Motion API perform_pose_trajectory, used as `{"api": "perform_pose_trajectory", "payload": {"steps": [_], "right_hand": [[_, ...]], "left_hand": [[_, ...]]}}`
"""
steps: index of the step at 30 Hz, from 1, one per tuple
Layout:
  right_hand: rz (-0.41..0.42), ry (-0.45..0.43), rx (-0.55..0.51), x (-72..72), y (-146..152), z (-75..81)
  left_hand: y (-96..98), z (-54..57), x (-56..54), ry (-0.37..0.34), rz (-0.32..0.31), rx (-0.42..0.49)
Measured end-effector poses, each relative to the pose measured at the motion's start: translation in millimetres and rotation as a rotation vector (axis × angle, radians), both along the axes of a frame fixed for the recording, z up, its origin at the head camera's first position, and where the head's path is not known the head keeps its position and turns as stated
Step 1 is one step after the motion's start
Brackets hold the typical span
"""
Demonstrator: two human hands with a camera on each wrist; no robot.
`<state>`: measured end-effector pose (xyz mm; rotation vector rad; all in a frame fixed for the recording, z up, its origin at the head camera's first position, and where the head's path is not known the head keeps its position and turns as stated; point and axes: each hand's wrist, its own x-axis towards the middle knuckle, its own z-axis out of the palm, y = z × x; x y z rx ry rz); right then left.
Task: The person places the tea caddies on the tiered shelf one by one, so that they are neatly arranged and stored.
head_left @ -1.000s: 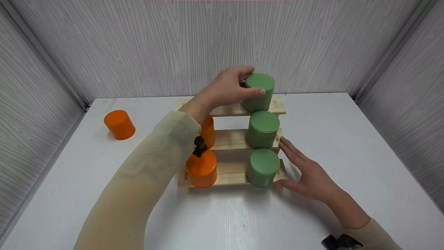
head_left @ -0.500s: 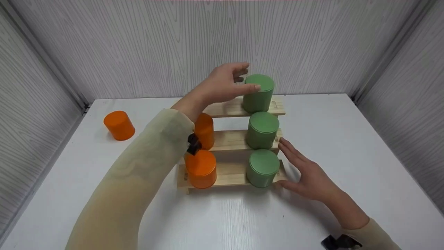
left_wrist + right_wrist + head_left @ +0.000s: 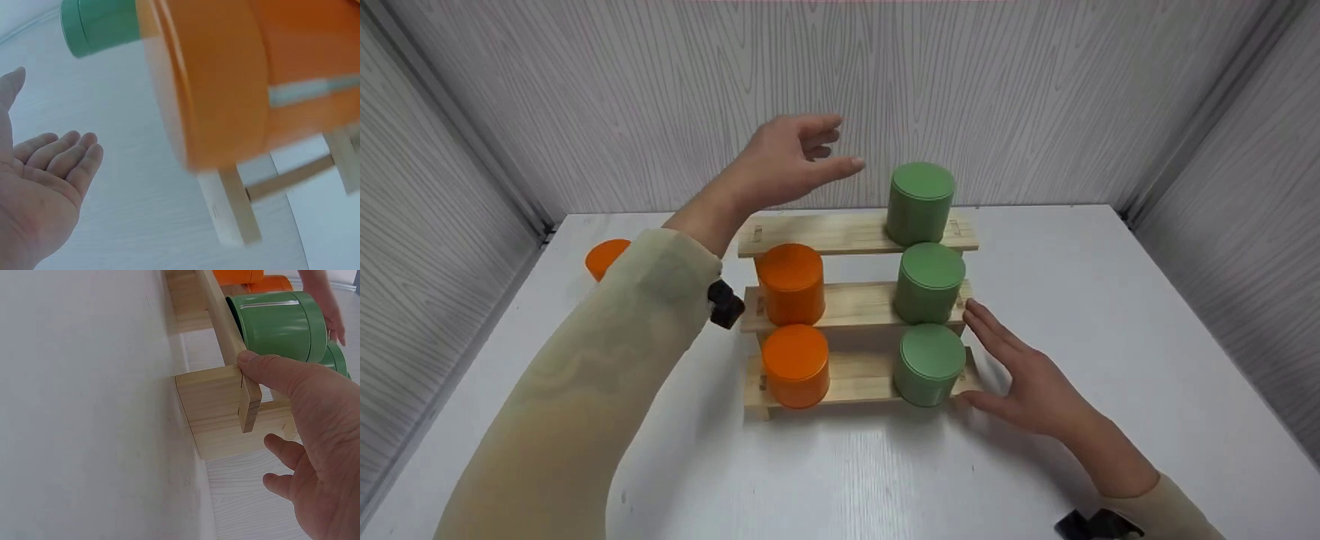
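Observation:
A three-tier wooden rack (image 3: 817,231) carries lidded canisters. Down its right side stand a top green canister (image 3: 921,202), a middle green canister (image 3: 931,283) and a bottom green canister (image 3: 930,367). On the left are a middle orange canister (image 3: 791,286) and a lower orange canister (image 3: 795,367); the top tier's left end is bare. My left hand (image 3: 780,161) hovers empty above that end, fingers apart from the green canister. My right hand (image 3: 1035,386) is at the rack's right side, its thumb (image 3: 270,370) touching the bottom tier's front corner, other fingers extended.
Another orange canister (image 3: 606,257) stands on the white table (image 3: 840,480) at the left, partly hidden behind my left sleeve (image 3: 585,375). A wood-grain back wall (image 3: 1020,97) rises behind the rack, and side panels flank the table.
My left hand has let go of the top green canister and moved left and up from it. The middle orange canister has come into full view. My right hand stays in place.

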<state>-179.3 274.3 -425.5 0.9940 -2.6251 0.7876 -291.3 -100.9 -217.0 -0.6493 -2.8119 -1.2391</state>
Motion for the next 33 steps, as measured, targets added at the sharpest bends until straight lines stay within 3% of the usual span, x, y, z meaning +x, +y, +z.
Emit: {"api": "perform_pose_trajectory", "payload": {"steps": [17,33], "right_hand": [[-0.019,-0.037,0.005,1.7,2,2.8],[-0.013,-0.057,0.005,0.7,1,3.4]], "left_hand": [[-69.5,-1.0,7.2,0.018,0.164,-0.023],[-132.0,-20.3,13.0,-0.024,0.276,-0.016]]}}
